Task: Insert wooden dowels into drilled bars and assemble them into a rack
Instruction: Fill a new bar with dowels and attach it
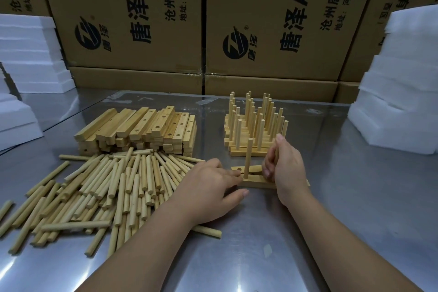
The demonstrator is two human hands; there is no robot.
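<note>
A drilled bar (258,183) lies on the steel surface (237,256) just in front of the person. One seated dowel (248,156) stands upright in it, and a second bar (247,169) lies askew just behind. The bar's left end is steadied by the left hand (211,188), whose fingers (231,173) are laid fairly straight against it, nothing being clasped. A further dowel (276,153) is clenched upright in the right hand (285,168) over the bar's right half. Its lower tip and the hole beneath are hidden by that hand, so whether it is entered cannot be told. The chief risk is judged to be a tilted entry: if the dowel is pressed down off the vertical, it may be jammed or the hole's rim bruised. If the bar is not held down firmly, it may be pushed along the smooth metal or tipped. The second bar, lying close against the seated dowel, may be knocked aside. The finished stack (256,125) just behind the right hand may be toppled by a careless knuckle, and the loose dowels (106,185) beside the left wrist may be set rolling.
</note>
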